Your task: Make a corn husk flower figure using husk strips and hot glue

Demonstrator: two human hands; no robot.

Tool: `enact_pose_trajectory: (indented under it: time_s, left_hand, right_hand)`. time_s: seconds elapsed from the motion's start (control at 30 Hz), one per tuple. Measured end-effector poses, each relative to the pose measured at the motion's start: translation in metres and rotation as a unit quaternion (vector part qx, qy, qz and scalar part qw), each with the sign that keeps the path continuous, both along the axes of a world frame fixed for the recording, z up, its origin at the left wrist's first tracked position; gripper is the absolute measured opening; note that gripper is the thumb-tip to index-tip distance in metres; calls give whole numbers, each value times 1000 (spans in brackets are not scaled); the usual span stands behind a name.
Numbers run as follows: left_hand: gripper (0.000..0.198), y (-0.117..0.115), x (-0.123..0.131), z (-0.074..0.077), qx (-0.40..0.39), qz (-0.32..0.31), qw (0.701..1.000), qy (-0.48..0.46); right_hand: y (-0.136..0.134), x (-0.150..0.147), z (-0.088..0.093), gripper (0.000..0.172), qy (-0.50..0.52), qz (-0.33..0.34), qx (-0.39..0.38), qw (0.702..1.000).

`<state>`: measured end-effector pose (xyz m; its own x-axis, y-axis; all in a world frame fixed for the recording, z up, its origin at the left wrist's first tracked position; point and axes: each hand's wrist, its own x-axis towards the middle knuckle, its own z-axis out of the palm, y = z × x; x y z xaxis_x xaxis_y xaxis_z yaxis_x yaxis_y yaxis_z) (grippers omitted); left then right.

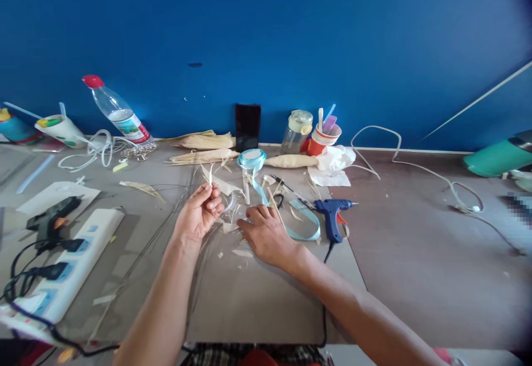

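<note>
My left hand (pixel 201 208) is raised over the table, thumb and fingertips pinching a small pale strip of dried corn husk (pixel 210 175) that points upward. Low over the tabletop, my right hand (pixel 266 233) reaches among husk scraps (pixel 229 226), its fingers pointing left and somewhat apart; their undersides are hidden. A thin wooden stick (pixel 275 206) runs along the back edge of this hand. Light blue ribbon (pixel 307 237) trails from its spool (pixel 251 159) to behind the right hand. Tweezers (pixel 293 190) and a blue glue gun (pixel 333 216) lie to the right.
Corn husks (pixel 203 141) lie by the blue wall, near a propped phone (pixel 247 128), a clear jar (pixel 297 130) and stacked paper cups (pixel 324 140). A tilted bottle (pixel 124 119) and power strip (pixel 85 261) are at left. Thin wires (pixel 155 233) cross the table; a cable (pixel 432 168) runs right.
</note>
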<state>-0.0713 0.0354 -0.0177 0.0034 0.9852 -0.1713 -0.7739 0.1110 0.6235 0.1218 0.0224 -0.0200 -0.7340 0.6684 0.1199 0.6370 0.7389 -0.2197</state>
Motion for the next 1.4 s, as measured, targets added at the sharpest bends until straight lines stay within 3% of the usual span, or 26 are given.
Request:
enact_pose_trajectory:
  time_s: [0.23,0.47,0.63,0.8,0.93,1.07,1.2,1.4]
  left_hand:
    - [3,0,0,-2,-6,0,1000,3]
    - [3,-1,2,0,-8,4,1000,10]
    - [3,0,2,-1,-6,4,1000,15]
    - [3,0,1,-1,-9,6,1000,15]
    - [4,0,2,0,-15,10,999,31]
    - [4,0,4,0,-25,11,998,60]
    - [5,0,2,0,-28,14,998,55]
    - [7,2,-5,-2,-20,30,999,37]
  right_hand:
    - [1,-6,-7,18,-12,-13,-4,1000]
    - [7,4,-3,19,13,-77,-8,997]
    - [6,-5,1,18,2,-35,-2,999]
    - [4,-13,-8,14,-3,-18,6,1000]
    - [10,-2,-5,15,73,-88,-5,993]
    - [19,17,5,13,164,-155,-66,972]
    - [25,32,8,12,193,-183,-87,960]
    - [25,35,-4,15,187,-188,-65,962]
